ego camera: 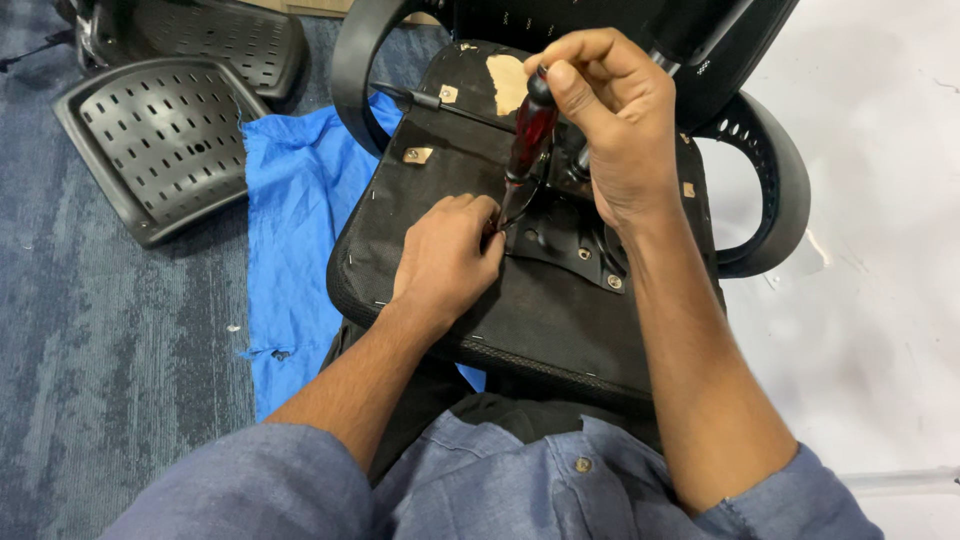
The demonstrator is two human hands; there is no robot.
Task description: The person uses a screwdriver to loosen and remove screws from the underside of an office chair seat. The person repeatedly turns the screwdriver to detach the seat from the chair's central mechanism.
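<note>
Two hands, one screwdriver

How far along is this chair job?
Done, it seems: two perforated panels lie loose on the carpet. In hand: the right hand holds a red screwdriver upright over the metal plate on the upturned seat, and the left hand steadies its tip. Left: other screws sit in that plate.

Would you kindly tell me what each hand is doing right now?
Left hand: closed, fingertips pinching at the tip of the red-handled screwdriver on the black chair-seat underside.
Right hand: closed around the screwdriver's handle.
</note>
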